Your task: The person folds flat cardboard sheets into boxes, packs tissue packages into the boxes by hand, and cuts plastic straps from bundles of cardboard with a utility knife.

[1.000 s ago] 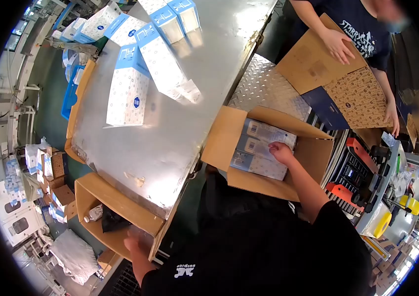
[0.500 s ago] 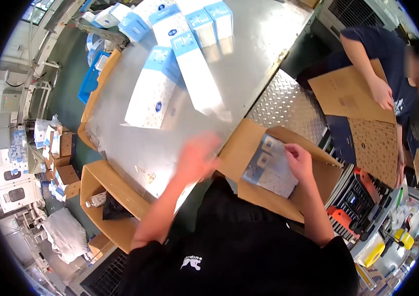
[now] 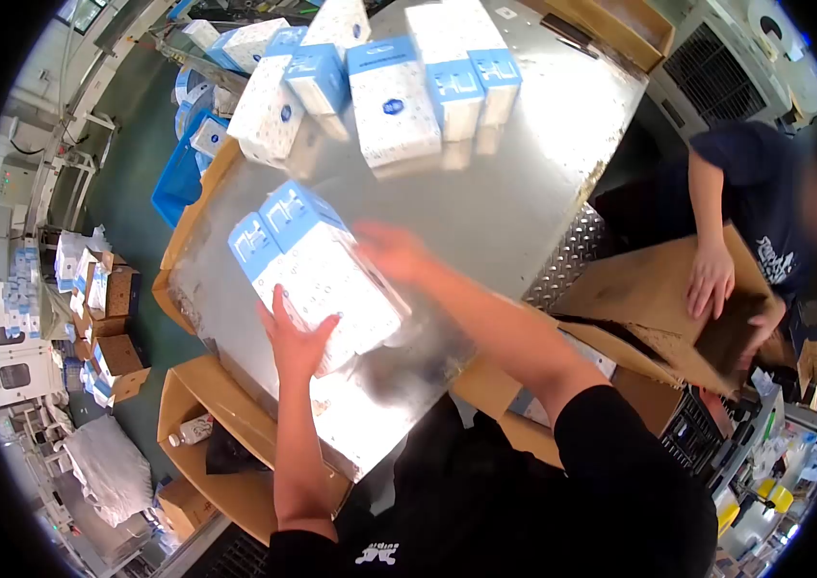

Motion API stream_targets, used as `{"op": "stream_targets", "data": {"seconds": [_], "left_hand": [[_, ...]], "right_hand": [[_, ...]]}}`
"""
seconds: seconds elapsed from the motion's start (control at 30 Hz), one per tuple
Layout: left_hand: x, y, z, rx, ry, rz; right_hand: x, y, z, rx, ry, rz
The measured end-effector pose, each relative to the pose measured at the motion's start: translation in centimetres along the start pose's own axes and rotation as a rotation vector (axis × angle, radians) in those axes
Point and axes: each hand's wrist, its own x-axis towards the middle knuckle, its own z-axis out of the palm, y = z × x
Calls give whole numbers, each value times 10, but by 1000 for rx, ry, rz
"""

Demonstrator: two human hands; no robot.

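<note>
Two blue-and-white boxes [image 3: 317, 265] stand side by side on the metal table. My left hand [image 3: 295, 339] presses their near side, thumb and fingers spread over the white faces. At their right side is my right hand [image 3: 394, 252], its fingers blurred and against the box edge. The pair sits between both hands. To the right, partly hidden under my right arm, an open brown carton [image 3: 485, 385] has grey-blue and white packs inside.
More blue-and-white boxes [image 3: 391, 101] stand at the table's [image 3: 485, 207] far side. A co-worker [image 3: 750, 183] at right handles a brown carton [image 3: 635, 284]. Another open carton [image 3: 225, 385], containing a bottle [image 3: 194, 430], is at lower left. A blue crate [image 3: 172, 183] stands beyond the table.
My right hand has left the open carton and reached to the boxes; my left hand has come onto them too. Two boxes now stand together nearer me. The co-worker's carton has opened out over mine.
</note>
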Motion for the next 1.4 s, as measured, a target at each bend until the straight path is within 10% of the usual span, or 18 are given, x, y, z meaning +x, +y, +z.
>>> {"op": "stream_targets", "data": {"seconds": [0.1,0.37,0.6,0.7,0.83,1.13,1.23,1.3,1.4], "left_hand": [[4,8,9,66,86,42],[34,15,3,71,67,99],[52,11,-1,-74,13,167],[46,0,8,-20,4,182],[70,-4,12,-10,-9,290],[69,-1,7,220,-15,266],[119,-65,2,-276,-32,385],[172,-111,-1,-836,-583,-234],[181,-97,-3,-1119,-911,-430]], "right_hand": [[108,13,-57,-517,673,53],[189,-10,-155,-696,492,633],[85,-29,-92,-1196,552,94],[48,-96,-60,-967,650,-42],[119,-70,-68,-685,505,464],[-43,-85,-32,-532,73,185],[-40,-54,-49,5,370,435],[0,12,-67,352,-65,319],[-16,5,-88,846,-100,386]]}}
